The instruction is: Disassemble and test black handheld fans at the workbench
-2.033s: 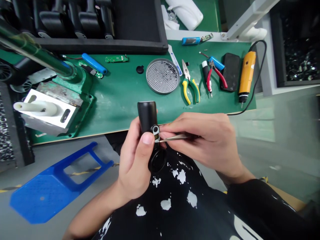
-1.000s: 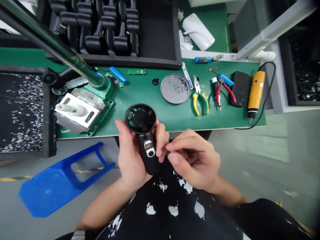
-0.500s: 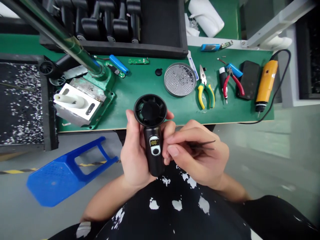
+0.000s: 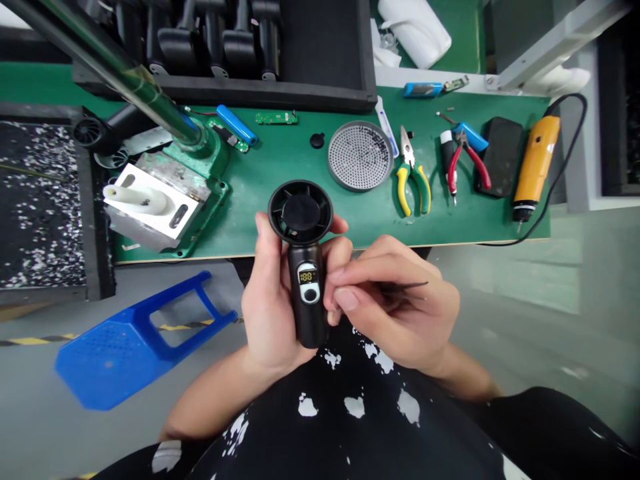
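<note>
A black handheld fan (image 4: 311, 323) stands upright in my left hand (image 4: 270, 307), its round head toward the bench and its small display lit with yellow digits. The fingers of that hand wrap round the handle from behind. My right hand (image 4: 400, 303) is closed beside the handle, thumb and forefinger pinched together near the left fingertips. Thin dark tweezers (image 4: 413, 287) lie in its grip, the two slim ends showing over the palm. Whether the right fingertips touch the fan I cannot tell.
On the green bench (image 4: 260, 220) lie a round perforated dish (image 4: 360, 157), pliers (image 4: 413, 177), red-handled cutters (image 4: 467, 163) and a yellow electric screwdriver (image 4: 537, 167). A press stand (image 4: 200, 160) stands left. Behind, a black tray (image 4: 320, 97) holds several fans. A blue stool (image 4: 115, 357) is below.
The fan head has tipped slightly and sits a little higher in view. Both hands keep their grips; the view has shifted slightly.
</note>
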`<state>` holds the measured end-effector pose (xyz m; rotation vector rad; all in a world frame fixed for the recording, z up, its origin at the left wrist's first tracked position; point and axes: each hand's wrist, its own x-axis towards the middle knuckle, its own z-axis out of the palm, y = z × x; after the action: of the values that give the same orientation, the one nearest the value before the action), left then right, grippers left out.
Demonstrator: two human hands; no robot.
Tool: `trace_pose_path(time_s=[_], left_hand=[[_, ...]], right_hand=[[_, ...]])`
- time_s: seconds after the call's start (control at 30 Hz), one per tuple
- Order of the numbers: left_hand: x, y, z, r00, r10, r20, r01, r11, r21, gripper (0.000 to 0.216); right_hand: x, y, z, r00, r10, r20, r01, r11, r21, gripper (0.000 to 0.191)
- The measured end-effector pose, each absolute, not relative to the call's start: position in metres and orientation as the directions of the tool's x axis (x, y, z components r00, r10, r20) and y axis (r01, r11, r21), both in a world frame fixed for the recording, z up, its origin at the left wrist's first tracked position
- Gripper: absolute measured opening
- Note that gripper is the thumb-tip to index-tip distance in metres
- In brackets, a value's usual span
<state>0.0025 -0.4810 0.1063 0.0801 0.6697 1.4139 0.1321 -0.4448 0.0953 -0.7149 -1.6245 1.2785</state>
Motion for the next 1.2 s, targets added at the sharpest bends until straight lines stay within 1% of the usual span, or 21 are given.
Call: trace_pose_path(time_s=[0.1,0.23,0.33,0.4,0.5,0.53,0.57,0.63,0.73,0.8,1.0,1.1,1.2], left_hand=[[0.004,-0.479,0.105,0.000,0.924,-0.383,-0.885,0.179,0.430,0.074],[0.005,-0.475,0.099,-0.001,0.920,-0.391,-0.886,0.181,0.428,0.078],[0.005,-0.473,0.095,-0.038,0.904,-0.427,-0.858,0.190,0.478,0.076],[0.004,-0.474,0.094,-0.039,0.900,-0.434,-0.842,0.204,0.500,0.065],[0.003,-0.478,0.093,0.024,0.925,-0.379,-0.845,0.221,0.487,0.032],[0.004,-0.480,0.093,0.045,0.934,-0.354,-0.843,0.226,0.488,0.031],[0.005,-0.482,0.092,0.057,0.942,-0.332,-0.839,0.225,0.496,0.034],[0.006,-0.486,0.090,0.060,0.951,-0.303,-0.826,0.218,0.519,0.039],[0.009,-0.488,0.088,0.057,0.964,-0.259,-0.829,0.190,0.526,0.037],[0.010,-0.487,0.088,0.067,0.967,-0.247,-0.835,0.190,0.516,0.036],[0.010,-0.482,0.091,0.091,0.954,-0.287,-0.839,0.229,0.493,0.033],[0.010,-0.481,0.092,0.103,0.948,-0.300,-0.837,0.246,0.489,0.034],[0.010,-0.481,0.092,0.106,0.945,-0.308,-0.830,0.255,0.496,0.034]], right_hand=[[0.133,-0.445,0.094,-0.413,0.863,0.292,-0.101,0.275,-0.956,0.017],[0.136,-0.449,0.087,-0.427,0.865,0.264,-0.115,0.238,-0.964,0.017],[0.141,-0.442,0.075,-0.344,0.915,0.209,-0.075,0.195,-0.978,0.017],[0.144,-0.427,0.062,-0.239,0.955,0.177,-0.039,0.173,-0.984,0.025],[0.147,-0.399,0.036,-0.153,0.980,0.126,-0.008,0.126,-0.992,0.033],[0.147,-0.390,0.027,-0.150,0.983,0.104,0.005,0.106,-0.994,0.033],[0.147,-0.383,0.019,-0.161,0.983,0.084,0.021,0.089,-0.996,0.033],[0.146,-0.375,0.004,-0.214,0.975,0.059,0.075,0.076,-0.994,0.033],[0.144,-0.372,-0.008,-0.296,0.953,0.067,0.185,0.126,-0.975,0.036],[0.144,-0.373,-0.009,-0.314,0.946,0.081,0.232,0.159,-0.960,0.037],[0.145,-0.375,-0.005,-0.366,0.925,0.098,0.317,0.223,-0.922,0.037],[0.144,-0.377,-0.005,-0.405,0.904,0.138,0.386,0.306,-0.870,0.036],[0.143,-0.379,-0.006,-0.445,0.875,0.189,0.405,0.385,-0.830,0.033]])
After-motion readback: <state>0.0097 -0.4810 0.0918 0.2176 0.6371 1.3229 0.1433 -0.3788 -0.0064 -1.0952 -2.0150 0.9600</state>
